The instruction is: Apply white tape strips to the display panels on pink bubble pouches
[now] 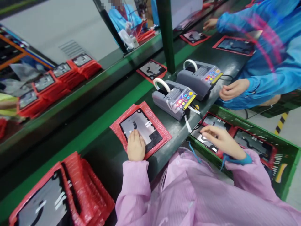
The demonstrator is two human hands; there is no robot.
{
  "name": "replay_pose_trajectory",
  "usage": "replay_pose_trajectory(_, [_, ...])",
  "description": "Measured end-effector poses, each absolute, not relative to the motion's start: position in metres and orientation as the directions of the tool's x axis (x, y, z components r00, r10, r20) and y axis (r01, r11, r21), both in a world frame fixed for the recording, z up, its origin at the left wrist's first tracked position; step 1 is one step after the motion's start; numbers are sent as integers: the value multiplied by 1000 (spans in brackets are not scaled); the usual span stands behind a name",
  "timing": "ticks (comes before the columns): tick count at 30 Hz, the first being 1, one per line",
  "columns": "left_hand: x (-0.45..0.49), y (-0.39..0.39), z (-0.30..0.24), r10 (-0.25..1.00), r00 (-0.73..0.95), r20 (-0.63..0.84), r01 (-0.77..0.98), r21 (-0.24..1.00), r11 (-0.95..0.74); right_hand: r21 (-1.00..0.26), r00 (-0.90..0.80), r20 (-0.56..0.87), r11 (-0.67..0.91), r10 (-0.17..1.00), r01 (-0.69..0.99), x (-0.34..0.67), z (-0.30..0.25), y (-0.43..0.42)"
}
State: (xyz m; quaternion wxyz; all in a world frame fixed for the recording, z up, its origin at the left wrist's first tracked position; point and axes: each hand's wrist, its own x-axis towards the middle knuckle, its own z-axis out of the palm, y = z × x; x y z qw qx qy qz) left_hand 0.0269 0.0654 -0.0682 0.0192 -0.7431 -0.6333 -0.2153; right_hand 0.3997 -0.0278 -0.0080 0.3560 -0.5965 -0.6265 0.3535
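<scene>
- Left hand (136, 146) touched a grey panel (145, 128), fingers together, its grip impossible to tell.
- Right hand (217, 140), loosely curled, hung over the green crate (261, 130); grip unclear.

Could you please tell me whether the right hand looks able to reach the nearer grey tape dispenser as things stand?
Probably yes: the right hand is over the green crate, near the front of the nearer grey tape dispenser, with seemingly little but white tape strips between them.

Left hand (136, 146) lies palm down, pointing forward; right hand (218, 139) is loosely curled.
</scene>
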Motion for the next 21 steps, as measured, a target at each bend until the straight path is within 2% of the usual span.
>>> replay_pose_trajectory(3, [27,66,-69,927,91,364,941,272,-200,-943,176,-121,-168,977,286,429,-17,-21])
replay_pose_trajectory(6, [25,67,-72,918,79,389,932,299,-207,-962,363,-189,-246,913,118,443,-25,-5])
replay_pose_trajectory(8, [24,67,-74,913,77,401,931,300,-210,-964,430,-214,-261,877,53,445,-29,6])
replay_pose_trajectory(12, [24,66,-74,911,71,405,931,300,-206,-964,414,-241,-264,878,0,438,-39,22])
replay_pose_trajectory(21, [25,64,-73,910,43,413,916,346,-201,-966,386,-207,-250,899,65,426,-57,20])
